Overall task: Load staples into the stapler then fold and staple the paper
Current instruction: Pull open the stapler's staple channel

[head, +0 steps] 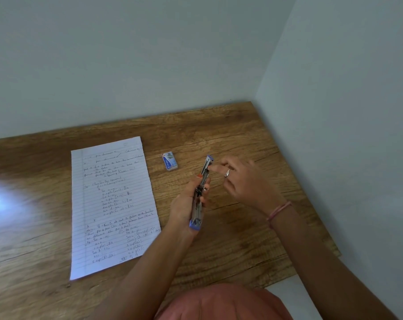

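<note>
Wooden table (253, 139), opened stapler (201, 192) gripped in left hand (186, 209)

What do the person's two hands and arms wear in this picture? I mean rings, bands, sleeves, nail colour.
The right hand wears a silver ring on one finger and thin pinkish-red thread bands around the wrist. The left hand shows an orange-painted thumbnail. Both forearms are bare, without sleeves.
</note>
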Available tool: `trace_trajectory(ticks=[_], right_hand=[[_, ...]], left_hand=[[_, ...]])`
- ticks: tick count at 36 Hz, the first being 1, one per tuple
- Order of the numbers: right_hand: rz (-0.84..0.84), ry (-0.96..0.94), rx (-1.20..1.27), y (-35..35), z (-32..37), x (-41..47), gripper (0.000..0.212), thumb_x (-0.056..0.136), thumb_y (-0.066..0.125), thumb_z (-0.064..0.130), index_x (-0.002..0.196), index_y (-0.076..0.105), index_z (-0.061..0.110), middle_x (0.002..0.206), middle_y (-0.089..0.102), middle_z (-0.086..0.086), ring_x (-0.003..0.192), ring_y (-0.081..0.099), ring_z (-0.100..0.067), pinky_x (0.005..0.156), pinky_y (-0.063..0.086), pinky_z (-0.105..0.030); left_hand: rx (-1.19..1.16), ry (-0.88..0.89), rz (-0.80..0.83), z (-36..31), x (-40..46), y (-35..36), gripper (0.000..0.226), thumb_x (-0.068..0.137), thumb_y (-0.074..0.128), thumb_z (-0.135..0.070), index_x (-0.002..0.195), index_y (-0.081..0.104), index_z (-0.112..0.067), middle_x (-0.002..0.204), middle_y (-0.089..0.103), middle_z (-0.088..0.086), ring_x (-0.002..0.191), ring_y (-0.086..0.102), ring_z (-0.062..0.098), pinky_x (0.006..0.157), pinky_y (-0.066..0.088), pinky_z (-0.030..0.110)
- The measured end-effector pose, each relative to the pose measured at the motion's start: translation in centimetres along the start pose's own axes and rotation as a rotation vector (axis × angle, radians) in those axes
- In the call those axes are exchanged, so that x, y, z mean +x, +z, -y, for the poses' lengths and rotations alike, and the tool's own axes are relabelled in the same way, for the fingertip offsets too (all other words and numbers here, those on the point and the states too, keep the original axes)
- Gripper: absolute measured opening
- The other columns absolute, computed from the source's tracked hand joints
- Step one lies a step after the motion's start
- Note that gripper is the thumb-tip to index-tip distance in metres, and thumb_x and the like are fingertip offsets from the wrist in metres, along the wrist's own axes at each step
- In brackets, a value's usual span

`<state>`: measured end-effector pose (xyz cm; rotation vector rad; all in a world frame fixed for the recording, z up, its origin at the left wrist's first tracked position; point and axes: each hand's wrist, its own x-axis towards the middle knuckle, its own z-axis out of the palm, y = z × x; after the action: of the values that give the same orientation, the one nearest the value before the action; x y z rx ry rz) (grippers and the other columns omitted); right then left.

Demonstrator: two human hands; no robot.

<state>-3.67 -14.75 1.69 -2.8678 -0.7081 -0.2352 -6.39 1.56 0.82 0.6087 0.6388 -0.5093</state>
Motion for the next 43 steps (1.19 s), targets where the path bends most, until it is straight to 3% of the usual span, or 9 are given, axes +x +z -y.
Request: trace_trajectory(ticks=[7,13,18,24,27,31,36,40,43], right_hand=[[-0.042,0.026,0.012,0.3,-0.3,-0.3,0.042,0.085,0.039,0.022,0.121,0.062,0.026,0.106,0.065,0.002,0.084,0.065,-0.014,0.083,0.039,-0.033],[-0.075,0.12,-0.026,-0.1,-0.4,0.2,0.04,0.086,0.044,0.019,0.122,0.061,0.027,0.106,0.065,0.002,0.086,0.064,-0.015,0.09,0.04,-0.039],[-0.083,0.132,-0.08,-0.4,-0.1,0.8,0.036,0.084,0.054,0.018,0.118,0.064,0.024,0.104,0.065,0.0,0.082,0.065,-0.016,0.087,0.042,-0.039],[-0.007,0.169,0.009,-0.7,0.5,1.0,0.043,0.089,0.053,0.017,0.131,0.055,0.025,0.116,0.058,0.002,0.093,0.06,-0.012,0.093,0.035,-0.037],[0.008,0.139,0.014,-0.6,0.5,1.0,0.048,0.086,0.052,0.015,0.134,0.053,0.026,0.112,0.057,0.002,0.089,0.059,-0.011,0.089,0.033,-0.034],[0.039,0.079,-0.003,-0.7,0.0,1.1,0.048,0.085,0.052,0.012,0.131,0.054,0.027,0.11,0.059,0.001,0.083,0.06,-0.012,0.084,0.041,-0.036],[0.0,-0.072,0.073,-1.1,-0.4,0.8,0.047,0.084,0.037,0.017,0.121,0.063,0.029,0.106,0.062,0.001,0.072,0.057,-0.007,0.073,0.035,-0.029],[-0.101,0.037,0.273,-1.0,-0.7,0.9,0.044,0.087,0.04,0.015,0.124,0.061,0.026,0.104,0.06,0.006,0.06,0.044,0.004,0.067,0.033,-0.019],[-0.121,0.125,0.353,-1.2,-0.7,1.0,0.039,0.09,0.043,0.016,0.125,0.06,0.023,0.106,0.059,0.006,0.047,0.037,0.0,0.063,0.024,-0.01]], left_hand=[[-0.077,-0.026,0.018,0.0,0.2,0.0,0.024,0.084,0.068,-0.019,0.099,0.068,-0.001,0.088,0.071,0.011,0.053,0.064,0.007,0.04,0.048,0.014],[-0.006,-0.013,0.025,0.3,0.2,0.0,0.021,0.082,0.07,-0.023,0.071,0.079,-0.008,0.085,0.072,0.008,0.055,0.061,0.005,0.043,0.049,0.012],[0.062,0.011,0.034,0.6,0.5,-0.1,0.023,0.074,0.074,-0.029,0.081,0.079,-0.009,0.08,0.069,0.003,0.054,0.059,0.004,0.045,0.048,0.012],[0.217,0.108,0.019,0.5,0.9,-0.6,0.039,0.077,0.071,-0.035,0.103,0.073,-0.007,0.078,0.066,-0.001,0.06,0.052,0.004,0.052,0.044,0.014],[0.227,0.136,0.029,0.2,1.2,-0.9,0.038,0.075,0.072,-0.035,0.102,0.073,-0.007,0.078,0.067,0.0,0.061,0.052,0.005,0.054,0.043,0.014],[0.186,0.111,0.059,0.3,1.2,-1.2,0.037,0.072,0.073,-0.035,0.098,0.074,-0.009,0.077,0.067,0.0,0.059,0.055,0.004,0.052,0.046,0.013],[0.024,0.07,0.14,0.3,1.4,-1.2,0.019,0.082,0.067,-0.027,0.084,0.08,-0.012,0.087,0.069,0.002,0.061,0.059,0.004,0.048,0.047,0.012],[-0.042,0.028,0.192,0.3,1.3,-1.0,0.022,0.088,0.062,-0.025,0.084,0.079,-0.012,0.087,0.065,0.001,0.06,0.057,0.003,0.048,0.047,0.011],[-0.076,0.007,0.195,0.4,1.2,-0.9,0.022,0.09,0.061,-0.022,0.085,0.079,-0.01,0.089,0.068,0.003,0.06,0.058,0.004,0.048,0.048,0.011]])
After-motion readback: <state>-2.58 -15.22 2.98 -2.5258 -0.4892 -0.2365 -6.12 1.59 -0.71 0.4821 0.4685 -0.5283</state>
